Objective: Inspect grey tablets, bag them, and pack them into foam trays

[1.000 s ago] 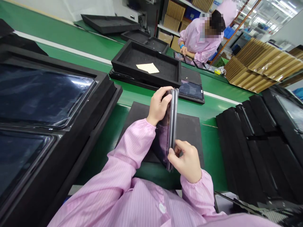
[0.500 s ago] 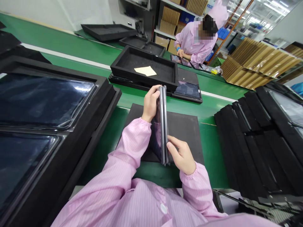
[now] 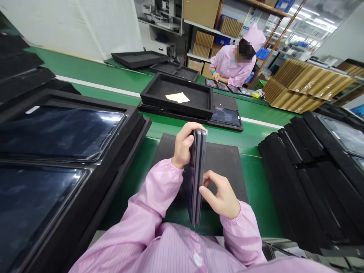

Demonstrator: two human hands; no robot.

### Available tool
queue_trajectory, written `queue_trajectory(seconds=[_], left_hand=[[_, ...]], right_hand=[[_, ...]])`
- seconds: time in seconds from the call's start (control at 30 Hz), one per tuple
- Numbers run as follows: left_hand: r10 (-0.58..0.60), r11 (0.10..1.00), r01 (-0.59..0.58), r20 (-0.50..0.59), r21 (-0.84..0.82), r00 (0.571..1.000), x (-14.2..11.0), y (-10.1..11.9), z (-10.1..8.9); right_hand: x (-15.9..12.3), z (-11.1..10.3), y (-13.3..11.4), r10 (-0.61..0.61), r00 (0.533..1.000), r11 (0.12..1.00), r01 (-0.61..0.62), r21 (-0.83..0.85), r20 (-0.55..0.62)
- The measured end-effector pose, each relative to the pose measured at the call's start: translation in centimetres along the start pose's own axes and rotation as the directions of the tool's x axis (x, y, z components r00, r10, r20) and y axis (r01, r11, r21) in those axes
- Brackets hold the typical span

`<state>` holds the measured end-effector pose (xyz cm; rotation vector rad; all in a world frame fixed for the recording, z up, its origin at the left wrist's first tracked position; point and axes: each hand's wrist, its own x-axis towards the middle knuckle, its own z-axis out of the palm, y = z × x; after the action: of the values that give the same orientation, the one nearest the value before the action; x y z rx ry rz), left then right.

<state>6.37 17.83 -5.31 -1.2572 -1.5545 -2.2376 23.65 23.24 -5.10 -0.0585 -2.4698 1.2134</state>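
Observation:
Two slim tablets (image 3: pixel 198 170) stand on edge, pressed face to face, over a black foam mat (image 3: pixel 223 163). My left hand (image 3: pixel 183 146) is closed around their far end, with its fingers curled over the top corner and the thumb along the side. Against the right face, nearer my body, rests my right hand (image 3: pixel 220 193), its thumb at the tablets' edge and its fingers bent behind; the tips are partly hidden. The left tablet's dark screen faces left.
Foam trays holding wrapped tablets (image 3: pixel 62 131) stand at left. Stacked black foam trays (image 3: pixel 307 182) are at right. Ahead, a foam tray (image 3: pixel 176 91) holds a yellow paper (image 3: pixel 178 97). A co-worker (image 3: pixel 234 62) leans over tablets across the green bench (image 3: pixel 256 170).
The pair of tablets and both hands sit lower in the view, and the tablets' edges tilt slightly differently. The view has also shifted, with more of the background shelves showing.

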Motion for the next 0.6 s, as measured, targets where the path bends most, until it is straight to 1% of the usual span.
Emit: queue_trajectory(seconds=[0.1,0.17,0.23,0.3,0.43,0.5,0.6], left_hand=[[0.038,0.999,-0.038,-0.003,-0.016,0.999,-0.2,0.4,-0.1],[0.037,0.999,-0.037,-0.003,-0.011,0.999,-0.2,0.4,-0.2],[0.014,1.0,-0.014,0.003,0.001,1.0,-0.1,0.3,-0.2],[-0.03,1.0,0.03,0.0,-0.004,1.0,0.3,-0.3,0.0],[-0.168,0.985,0.166,-0.048,-0.034,0.985,1.6,-2.9,0.4],[-0.222,0.975,0.219,-0.077,-0.04,0.972,2.2,-4.6,0.6],[-0.255,0.967,0.25,-0.124,-0.053,0.959,2.7,-6.9,0.6]], right_hand=[[-0.2,0.2,0.0,-0.008,1.0,0.999,0.008,0.034,0.006],[-0.1,0.4,0.1,-0.001,1.0,0.998,0.001,0.064,0.012],[0.1,0.6,0.4,0.016,1.0,0.995,-0.017,0.1,0.015],[0.3,0.9,0.7,0.058,0.998,0.988,-0.058,0.143,0.001],[0.2,1.8,1.8,0.162,0.985,0.962,-0.143,0.234,-0.063],[-0.2,2.2,2.2,0.169,0.984,0.951,-0.147,0.27,-0.059],[-0.8,2.6,2.5,0.162,0.986,0.938,-0.142,0.317,-0.038]])
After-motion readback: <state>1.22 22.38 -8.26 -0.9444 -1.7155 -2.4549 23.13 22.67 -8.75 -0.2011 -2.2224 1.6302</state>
